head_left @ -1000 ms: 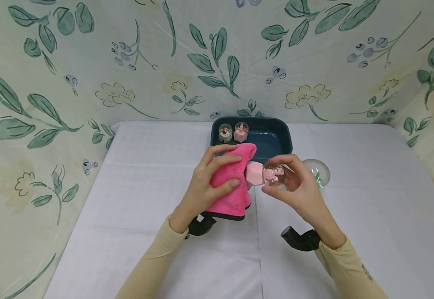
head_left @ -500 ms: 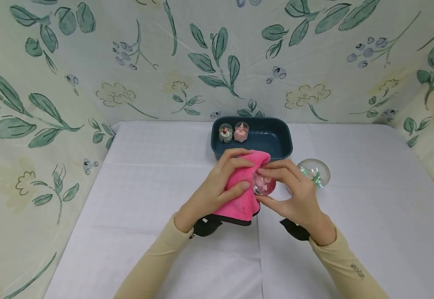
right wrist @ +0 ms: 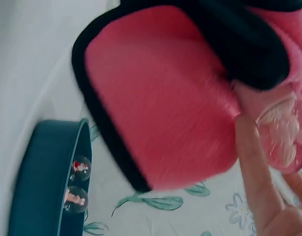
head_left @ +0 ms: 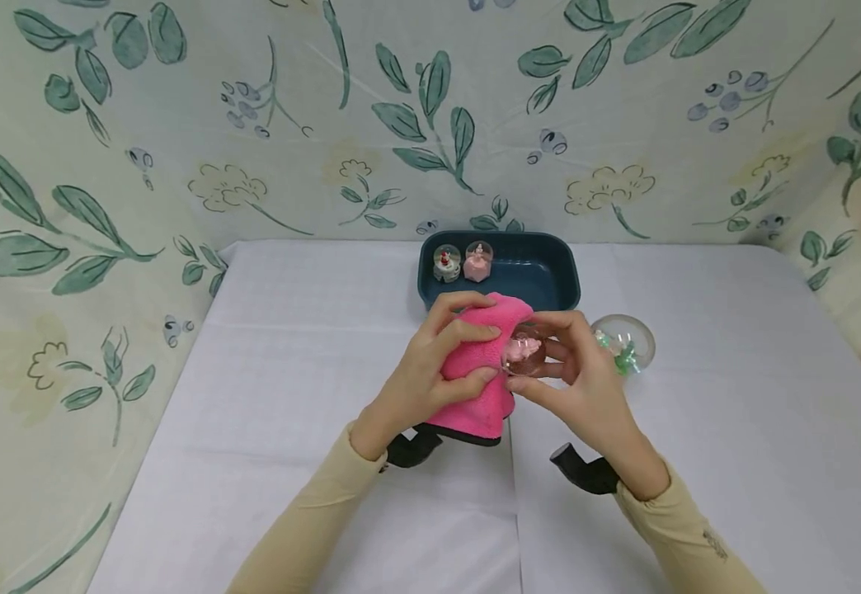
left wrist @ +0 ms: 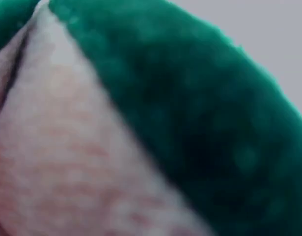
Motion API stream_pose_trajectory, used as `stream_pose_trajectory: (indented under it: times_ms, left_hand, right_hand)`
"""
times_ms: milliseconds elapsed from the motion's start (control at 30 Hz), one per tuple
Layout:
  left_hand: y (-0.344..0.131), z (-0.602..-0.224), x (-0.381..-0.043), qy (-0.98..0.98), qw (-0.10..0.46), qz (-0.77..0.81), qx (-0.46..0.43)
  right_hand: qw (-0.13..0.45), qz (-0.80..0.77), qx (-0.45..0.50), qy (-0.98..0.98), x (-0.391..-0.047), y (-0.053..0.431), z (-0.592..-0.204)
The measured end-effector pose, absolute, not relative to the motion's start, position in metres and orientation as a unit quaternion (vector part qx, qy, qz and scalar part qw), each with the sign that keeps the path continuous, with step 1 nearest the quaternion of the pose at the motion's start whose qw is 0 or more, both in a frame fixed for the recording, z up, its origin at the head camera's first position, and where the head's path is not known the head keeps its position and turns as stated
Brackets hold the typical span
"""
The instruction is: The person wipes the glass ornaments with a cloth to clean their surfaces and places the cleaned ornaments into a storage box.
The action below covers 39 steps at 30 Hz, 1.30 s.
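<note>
Gripping the pink cloth (head_left: 478, 360) in your left hand (head_left: 419, 375), you cover the base of the snow globe (head_left: 523, 348), apparently to cushion that end. Your right hand (head_left: 586, 379) holds its exposed end between thumb and fingers, probably to steady it. The assembly sits in front of the blue tray (head_left: 549, 285). The tray contains a red-and-white globe (head_left: 447, 262) and a pink-based globe (head_left: 478, 262), side by side at its left end, leaving the right part bare. A clear globe (head_left: 638, 334) rests on the desk (head_left: 275, 346).
</note>
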<state>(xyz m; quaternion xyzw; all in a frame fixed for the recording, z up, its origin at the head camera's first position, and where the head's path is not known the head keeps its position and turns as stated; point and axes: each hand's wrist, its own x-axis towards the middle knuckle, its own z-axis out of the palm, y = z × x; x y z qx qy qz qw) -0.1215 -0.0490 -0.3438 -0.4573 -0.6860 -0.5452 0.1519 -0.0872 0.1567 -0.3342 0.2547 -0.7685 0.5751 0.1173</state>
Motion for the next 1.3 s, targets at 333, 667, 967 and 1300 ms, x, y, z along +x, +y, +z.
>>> stream_pose_trajectory:
  times_ms: [333,667,967,1300]
  left_hand:
    - [-0.049,-0.342,-0.122,-0.691,0.162,-0.537,-0.455]
    - [-0.045,-0.346,-0.122,-0.708,0.209,-0.477,-0.477]
    - [-0.05,-0.345,-0.127,-0.672,0.201,-0.566,-0.433]
    - [-0.05,-0.343,-0.125,-0.678,0.194,-0.536,-0.464]
  right_hand:
    - [0.248,0.549,0.34,-0.722,-0.096,0.156,-0.346]
    - [0.092,0.715,0.166,-0.673,-0.089,0.145,-0.345]
    - [0.154,0.588,0.282,-0.742,-0.093,0.145,-0.342]
    - [0.264,0.509,0.335,-0.748,-0.1,0.148,-0.347]
